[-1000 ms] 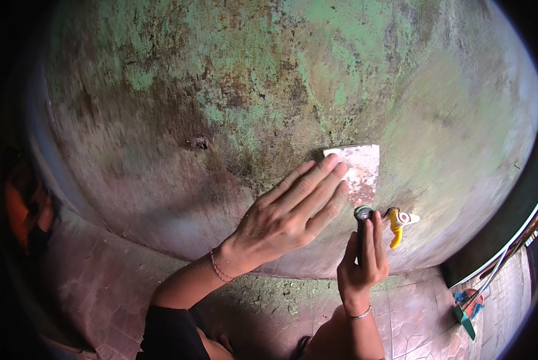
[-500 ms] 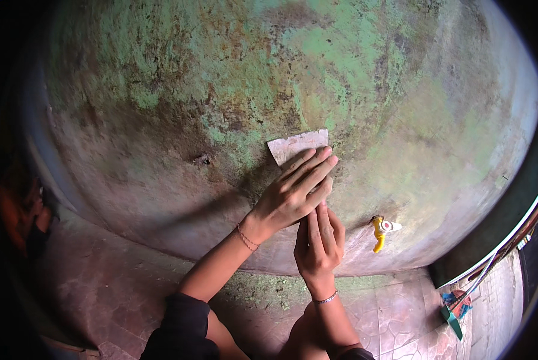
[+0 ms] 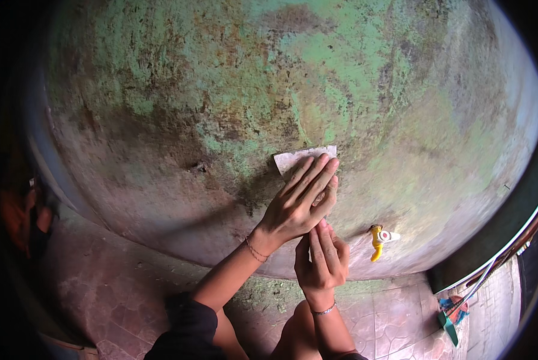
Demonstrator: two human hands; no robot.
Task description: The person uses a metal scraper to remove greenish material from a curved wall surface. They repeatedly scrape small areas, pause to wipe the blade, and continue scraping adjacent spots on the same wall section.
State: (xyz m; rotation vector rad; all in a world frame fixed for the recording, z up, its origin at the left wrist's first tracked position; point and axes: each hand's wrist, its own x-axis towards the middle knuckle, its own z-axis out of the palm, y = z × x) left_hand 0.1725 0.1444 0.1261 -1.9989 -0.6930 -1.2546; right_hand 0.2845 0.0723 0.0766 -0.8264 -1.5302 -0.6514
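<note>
Both of my hands are on a scraper with a flat pale blade (image 3: 293,158), its far edge against a large curved wall (image 3: 365,108) coated in peeling green paint and dark stains. My left hand (image 3: 301,198) lies over the blade, its fingers stretched along it and pressed down, with the thumb bent in at the side. Just below it, my right hand (image 3: 322,262) is closed round the handle end, its fingers pointing up toward the left hand. The handle itself is hidden under my hands.
A yellow tap with a white knob (image 3: 378,240) juts from the wall to the right of my hands. Green flakes (image 3: 263,294) lie on the paved floor (image 3: 125,300) at its foot. A green long-handled tool (image 3: 449,329) rests at the lower right. A person (image 3: 26,216) is at the far left.
The scraper has slid a little down and to the right along the wall, both hands moving with it. The whole view has also shifted slightly.
</note>
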